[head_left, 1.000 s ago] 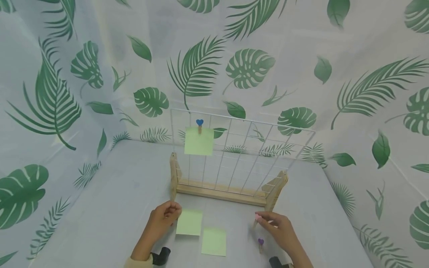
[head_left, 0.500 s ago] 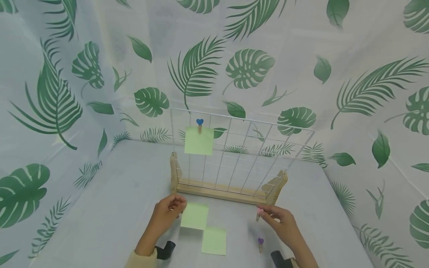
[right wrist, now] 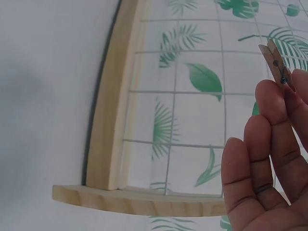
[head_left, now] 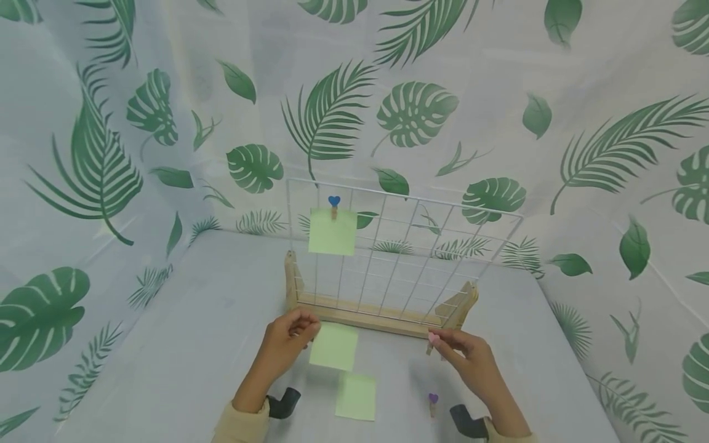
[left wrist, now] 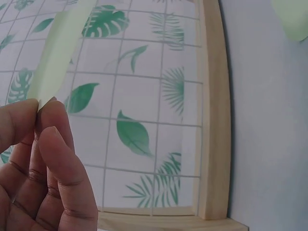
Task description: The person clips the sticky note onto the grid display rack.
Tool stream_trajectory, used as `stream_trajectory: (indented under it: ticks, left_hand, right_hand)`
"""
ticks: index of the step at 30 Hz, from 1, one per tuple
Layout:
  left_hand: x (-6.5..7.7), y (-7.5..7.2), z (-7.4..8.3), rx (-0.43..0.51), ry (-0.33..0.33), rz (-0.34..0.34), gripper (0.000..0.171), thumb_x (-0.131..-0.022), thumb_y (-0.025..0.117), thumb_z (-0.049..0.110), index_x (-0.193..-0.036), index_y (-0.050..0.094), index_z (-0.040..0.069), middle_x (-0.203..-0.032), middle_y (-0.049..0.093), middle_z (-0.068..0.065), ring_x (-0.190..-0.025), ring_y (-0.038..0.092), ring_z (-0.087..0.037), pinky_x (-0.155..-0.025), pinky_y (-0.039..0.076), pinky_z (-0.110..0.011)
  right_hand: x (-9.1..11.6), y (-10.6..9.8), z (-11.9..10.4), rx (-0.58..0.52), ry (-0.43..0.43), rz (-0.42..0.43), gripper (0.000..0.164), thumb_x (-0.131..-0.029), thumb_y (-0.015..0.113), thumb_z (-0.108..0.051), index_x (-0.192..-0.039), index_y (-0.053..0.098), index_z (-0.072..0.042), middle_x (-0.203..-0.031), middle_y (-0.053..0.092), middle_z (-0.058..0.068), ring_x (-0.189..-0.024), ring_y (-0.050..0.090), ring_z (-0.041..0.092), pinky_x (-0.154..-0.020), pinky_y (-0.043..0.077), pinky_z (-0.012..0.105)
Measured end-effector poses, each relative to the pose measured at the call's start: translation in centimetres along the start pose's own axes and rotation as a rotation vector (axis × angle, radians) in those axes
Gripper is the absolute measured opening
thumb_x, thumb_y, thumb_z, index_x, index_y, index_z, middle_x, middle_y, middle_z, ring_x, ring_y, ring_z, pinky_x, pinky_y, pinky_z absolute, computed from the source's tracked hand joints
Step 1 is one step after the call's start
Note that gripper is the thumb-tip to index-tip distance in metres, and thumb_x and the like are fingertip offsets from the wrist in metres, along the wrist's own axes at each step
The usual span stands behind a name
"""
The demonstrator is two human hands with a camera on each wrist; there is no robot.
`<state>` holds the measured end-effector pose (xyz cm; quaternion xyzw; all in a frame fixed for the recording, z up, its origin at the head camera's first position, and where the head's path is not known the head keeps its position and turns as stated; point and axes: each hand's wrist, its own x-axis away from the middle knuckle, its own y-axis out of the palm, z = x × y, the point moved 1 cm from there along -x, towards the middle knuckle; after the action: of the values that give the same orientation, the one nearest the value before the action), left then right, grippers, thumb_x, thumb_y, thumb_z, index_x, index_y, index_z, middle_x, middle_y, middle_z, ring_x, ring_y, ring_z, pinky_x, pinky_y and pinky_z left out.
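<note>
My left hand (head_left: 288, 341) pinches a pale green sticky note (head_left: 334, 346) by its left edge, in front of the wire grid rack's wooden base; the left wrist view shows the note (left wrist: 57, 55) between thumb and finger. My right hand (head_left: 468, 357) pinches a small wooden clothespin with a pink heart (head_left: 434, 338) near the rack's right foot. In the right wrist view the clothespin's (right wrist: 276, 62) wooden tips point up, away from the fingers. Another green note (head_left: 356, 399) lies on the table, and a purple-heart clothespin (head_left: 433, 403) lies below the right hand.
The white wire grid (head_left: 404, 252) stands on a wooden base (head_left: 365, 319) with two side feet. A blue-heart clothespin (head_left: 334, 206) holds a green note (head_left: 332, 237) at its upper left. Leaf-patterned sheeting (head_left: 410, 55) surrounds the white table (head_left: 221, 295).
My left hand has lifted the sticky note and carried it forward and to the right, toward the rack. My right hand has moved forward a little with the pink-heart clothespin.
</note>
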<state>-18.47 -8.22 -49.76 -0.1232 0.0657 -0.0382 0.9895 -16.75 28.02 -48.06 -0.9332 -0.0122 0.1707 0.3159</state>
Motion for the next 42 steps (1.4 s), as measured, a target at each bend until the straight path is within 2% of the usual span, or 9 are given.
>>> stream_trajectory:
  ticks: [6,8,13,17,26,34,42]
  left_hand:
    - [-0.2,0.1,0.5,-0.001,0.024,-0.009,0.005,-0.103,0.074,0.009,-0.106,0.074,0.005,-0.091,0.073,-0.003,-0.080,0.069,-0.023,-0.068,0.060,-0.025]
    - [-0.3,0.2,0.7,-0.002,0.029,-0.009,0.005,-0.103,0.074,0.009,-0.106,0.074,0.005,-0.091,0.073,-0.003,-0.079,0.069,-0.024,-0.068,0.059,-0.025]
    - [-0.5,0.3,1.4,-0.001,0.043,0.000,0.004,-0.103,0.075,0.010,-0.105,0.075,0.007,-0.089,0.072,-0.002,-0.077,0.067,-0.019,-0.067,0.058,-0.024]
    - [-0.7,0.5,2.1,0.004,0.050,0.003,0.004,-0.103,0.075,0.010,-0.106,0.075,0.007,-0.091,0.073,-0.002,-0.078,0.066,-0.015,-0.067,0.059,-0.025]
    - [-1.0,0.7,3.1,0.023,0.072,0.017,0.005,-0.102,0.076,0.010,-0.105,0.076,0.006,-0.091,0.074,-0.003,-0.077,0.068,-0.015,-0.068,0.062,-0.030]
    - [-1.2,0.8,3.7,0.034,0.086,0.013,0.005,-0.102,0.076,0.008,-0.105,0.075,0.004,-0.090,0.074,-0.004,-0.075,0.068,-0.015,-0.068,0.063,-0.033]
    - [-1.6,0.7,4.4,0.036,0.100,0.015,0.005,-0.102,0.075,0.008,-0.106,0.075,0.005,-0.091,0.075,-0.003,-0.075,0.068,-0.015,-0.067,0.061,-0.027]
  right_hand:
    - [-0.5,-0.2,-0.3,0.006,-0.035,0.010,0.016,-0.097,0.075,0.003,-0.112,0.080,0.000,-0.105,0.082,0.009,-0.096,0.069,-0.002,-0.086,0.057,0.017]
    - [-0.6,-0.4,-0.5,0.007,-0.018,0.009,0.015,-0.098,0.075,0.001,-0.112,0.080,0.000,-0.105,0.082,0.009,-0.095,0.069,-0.002,-0.086,0.057,0.017]
    - [-0.9,-0.7,-1.3,-0.001,0.014,-0.001,0.016,-0.099,0.075,-0.001,-0.115,0.080,0.001,-0.108,0.081,0.010,-0.096,0.068,-0.002,-0.087,0.057,0.018]
    - [-1.1,-0.8,-1.7,-0.014,0.001,-0.002,0.019,-0.099,0.074,0.000,-0.118,0.078,0.003,-0.107,0.081,0.010,-0.094,0.068,-0.001,-0.088,0.055,0.016]
    - [-1.6,-0.6,-2.2,-0.060,-0.051,0.033,0.019,-0.098,0.073,0.004,-0.116,0.079,0.002,-0.098,0.080,0.008,-0.087,0.067,-0.001,-0.082,0.053,0.012]
    - [-1.9,-0.6,-2.6,-0.082,-0.055,0.044,0.016,-0.097,0.074,0.004,-0.112,0.079,0.001,-0.095,0.078,0.004,-0.086,0.065,0.000,-0.079,0.053,0.012]
    - [-2.4,-1.0,-3.3,-0.045,-0.068,0.040,0.016,-0.097,0.075,0.003,-0.112,0.079,0.000,-0.099,0.079,0.007,-0.088,0.066,0.000,-0.080,0.054,0.015]
